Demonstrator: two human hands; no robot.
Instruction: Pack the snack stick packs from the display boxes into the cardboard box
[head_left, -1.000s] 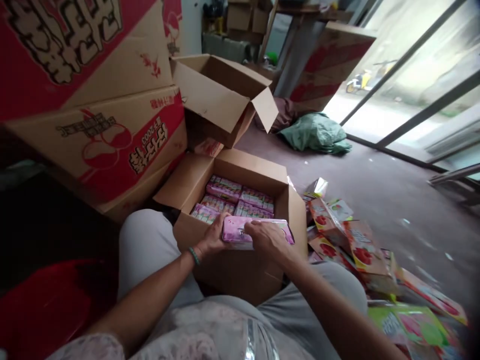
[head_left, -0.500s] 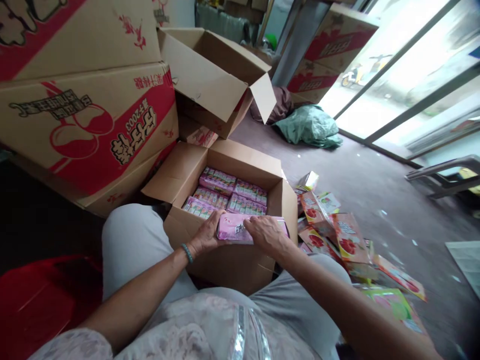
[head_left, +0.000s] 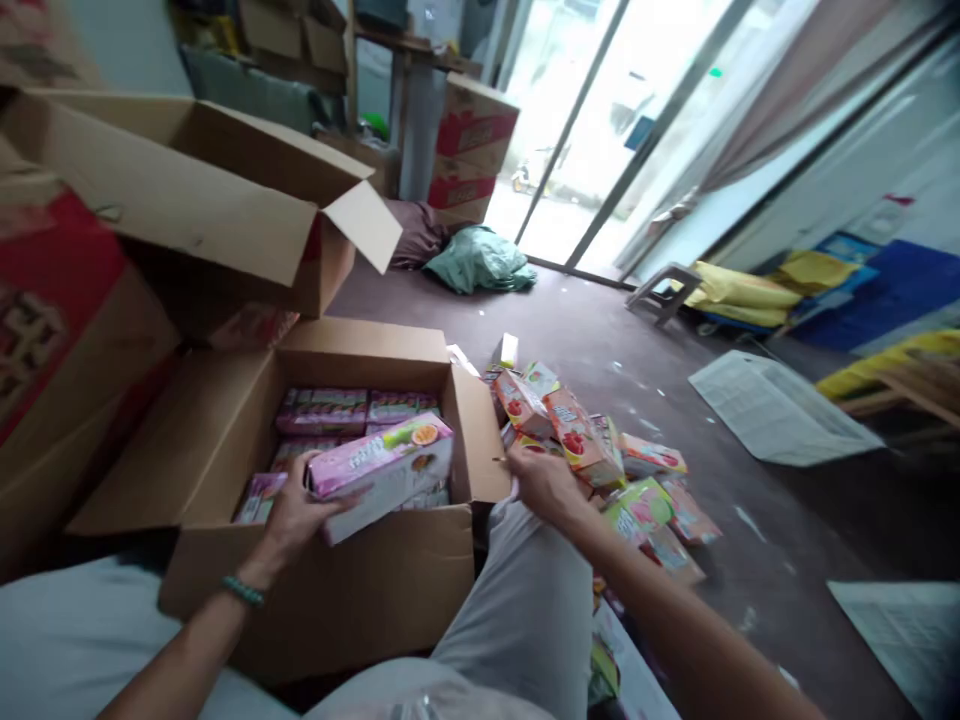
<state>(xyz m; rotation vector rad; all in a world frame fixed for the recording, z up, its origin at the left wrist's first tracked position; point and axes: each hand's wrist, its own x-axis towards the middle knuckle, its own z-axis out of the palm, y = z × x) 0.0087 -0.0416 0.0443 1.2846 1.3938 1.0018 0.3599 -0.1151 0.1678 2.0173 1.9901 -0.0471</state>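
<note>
My left hand (head_left: 296, 515) grips a pink carton pack (head_left: 386, 470) by its near end and holds it tilted over the open cardboard box (head_left: 225, 440). Inside the box lie several more pink packs (head_left: 330, 408). My right hand (head_left: 541, 482) is off the pack and reaches over the box's right wall to the pile of red and green cartons (head_left: 592, 455) on the floor. Its fingers curl at the nearest carton; I cannot make out a firm grasp.
An open empty cardboard box (head_left: 202, 200) sits tilted above the packed one. Red-printed boxes (head_left: 52, 320) stack at the left. A green bag (head_left: 480, 262), a flat white sheet (head_left: 780, 410), a small stool (head_left: 667, 292) and glass doors (head_left: 600, 120) lie beyond on the brown floor.
My right hand let go of the pink pack and moved right to the floor pile. My left hand alone now holds the pack, tilted. The view swung to the right.
</note>
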